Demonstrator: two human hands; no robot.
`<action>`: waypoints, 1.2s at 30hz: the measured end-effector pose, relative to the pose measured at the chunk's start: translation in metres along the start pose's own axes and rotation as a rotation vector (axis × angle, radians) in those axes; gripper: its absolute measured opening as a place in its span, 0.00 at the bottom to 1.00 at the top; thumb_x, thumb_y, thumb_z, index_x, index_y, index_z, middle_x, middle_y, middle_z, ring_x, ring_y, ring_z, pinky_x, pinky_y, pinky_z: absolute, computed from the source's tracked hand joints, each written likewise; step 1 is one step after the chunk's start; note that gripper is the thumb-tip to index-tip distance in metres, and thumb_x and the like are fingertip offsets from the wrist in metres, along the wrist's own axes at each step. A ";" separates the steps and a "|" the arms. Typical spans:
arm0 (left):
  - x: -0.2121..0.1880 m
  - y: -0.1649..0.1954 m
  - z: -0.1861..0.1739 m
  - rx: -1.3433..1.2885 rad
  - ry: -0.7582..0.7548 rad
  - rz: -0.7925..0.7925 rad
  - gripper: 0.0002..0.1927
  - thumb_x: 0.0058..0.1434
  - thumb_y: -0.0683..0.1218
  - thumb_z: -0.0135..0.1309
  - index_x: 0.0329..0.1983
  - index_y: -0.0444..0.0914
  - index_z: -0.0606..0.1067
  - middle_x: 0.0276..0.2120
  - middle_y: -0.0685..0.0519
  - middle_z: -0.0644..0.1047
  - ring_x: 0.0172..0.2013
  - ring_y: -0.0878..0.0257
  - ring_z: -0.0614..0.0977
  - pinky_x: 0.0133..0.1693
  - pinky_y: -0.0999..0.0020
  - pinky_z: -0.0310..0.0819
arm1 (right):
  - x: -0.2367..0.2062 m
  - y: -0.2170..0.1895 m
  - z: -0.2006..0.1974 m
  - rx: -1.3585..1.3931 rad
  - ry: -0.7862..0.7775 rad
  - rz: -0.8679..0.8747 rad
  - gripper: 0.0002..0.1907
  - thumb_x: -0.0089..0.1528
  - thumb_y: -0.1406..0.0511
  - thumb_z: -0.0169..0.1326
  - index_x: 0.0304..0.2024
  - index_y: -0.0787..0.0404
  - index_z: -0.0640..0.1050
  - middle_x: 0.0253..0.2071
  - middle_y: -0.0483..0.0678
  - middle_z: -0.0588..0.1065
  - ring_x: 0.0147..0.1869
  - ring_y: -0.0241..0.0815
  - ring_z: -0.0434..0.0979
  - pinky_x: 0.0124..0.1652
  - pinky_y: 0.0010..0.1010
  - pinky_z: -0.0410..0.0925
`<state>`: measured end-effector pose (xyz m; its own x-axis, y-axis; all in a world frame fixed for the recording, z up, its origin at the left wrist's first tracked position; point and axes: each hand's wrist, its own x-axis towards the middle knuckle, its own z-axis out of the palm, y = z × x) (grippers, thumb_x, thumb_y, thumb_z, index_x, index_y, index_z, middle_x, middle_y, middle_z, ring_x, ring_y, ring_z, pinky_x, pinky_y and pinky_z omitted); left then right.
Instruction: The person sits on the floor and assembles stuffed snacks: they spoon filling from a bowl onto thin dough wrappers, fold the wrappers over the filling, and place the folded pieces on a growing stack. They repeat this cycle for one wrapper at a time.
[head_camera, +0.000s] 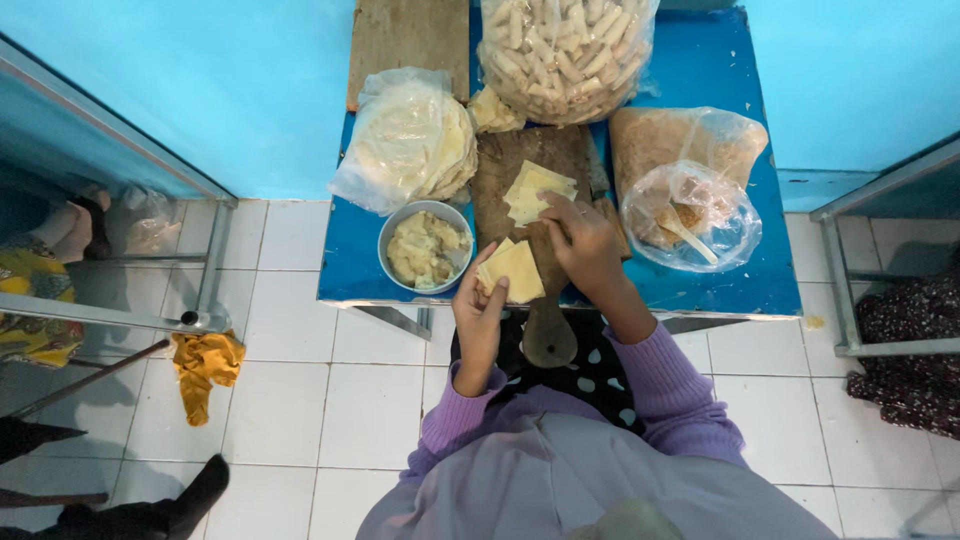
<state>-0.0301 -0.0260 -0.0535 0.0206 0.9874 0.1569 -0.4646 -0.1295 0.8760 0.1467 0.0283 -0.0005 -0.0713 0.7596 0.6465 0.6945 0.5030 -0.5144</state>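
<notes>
My left hand (479, 296) holds a square pale-yellow pastry wrapper (512, 270) over the near edge of a small blue table (355, 262). My right hand (580, 238) rests on a round wooden cutting board (518, 160), its fingertips touching a stack of cut wrappers (535, 191). A metal bowl (388, 232) of pale lumpy filling sits just left of the board, close to my left hand. The board's handle (548, 335) hangs over the table's front edge.
On the table stand a bag of round wrappers (410, 140), a big bag of rolled pieces (565, 50), a bag of brown crumbs (665, 140) and a clear bag holding a spoon (690, 228). Metal frames (120, 320) flank the table; a yellow cloth (203, 365) lies on the tiled floor.
</notes>
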 end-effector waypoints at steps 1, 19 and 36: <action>0.000 0.000 0.000 0.009 0.006 0.006 0.26 0.69 0.33 0.49 0.71 0.29 0.65 0.56 0.49 0.77 0.52 0.69 0.79 0.53 0.76 0.73 | -0.001 -0.001 0.001 0.003 0.013 0.006 0.18 0.62 0.74 0.59 0.55 0.61 0.78 0.39 0.53 0.80 0.44 0.54 0.82 0.42 0.41 0.73; 0.000 -0.003 -0.004 0.010 0.000 0.014 0.26 0.69 0.33 0.49 0.71 0.28 0.65 0.57 0.48 0.77 0.52 0.69 0.79 0.52 0.77 0.72 | 0.007 0.025 0.003 -0.249 -0.039 0.047 0.23 0.60 0.70 0.57 0.58 0.64 0.73 0.37 0.54 0.78 0.46 0.59 0.77 0.43 0.48 0.70; -0.004 0.000 0.001 0.043 -0.022 -0.014 0.27 0.73 0.35 0.49 0.75 0.28 0.66 0.53 0.48 0.76 0.45 0.69 0.73 0.46 0.77 0.65 | 0.011 0.027 0.007 -0.236 0.064 0.122 0.24 0.62 0.71 0.58 0.62 0.62 0.73 0.40 0.57 0.77 0.45 0.60 0.77 0.43 0.48 0.70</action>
<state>-0.0289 -0.0300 -0.0539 0.0466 0.9870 0.1539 -0.4256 -0.1197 0.8970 0.1601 0.0528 -0.0115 0.0633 0.7774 0.6258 0.8433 0.2937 -0.4501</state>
